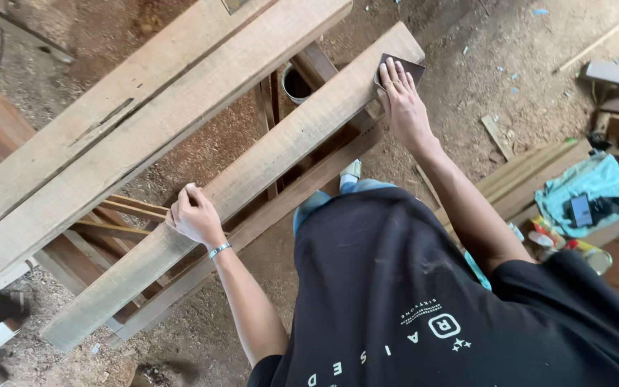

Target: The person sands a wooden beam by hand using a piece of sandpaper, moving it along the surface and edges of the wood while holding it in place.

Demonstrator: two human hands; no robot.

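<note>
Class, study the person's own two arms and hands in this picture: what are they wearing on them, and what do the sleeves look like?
Both arms are bare from the elbow down. The left hand has a thin silver-coloured bracelet at the wrist. The right hand wears nothing visible. A black T-shirt with pale markings gives a short black sleeve on the right arm.
</note>
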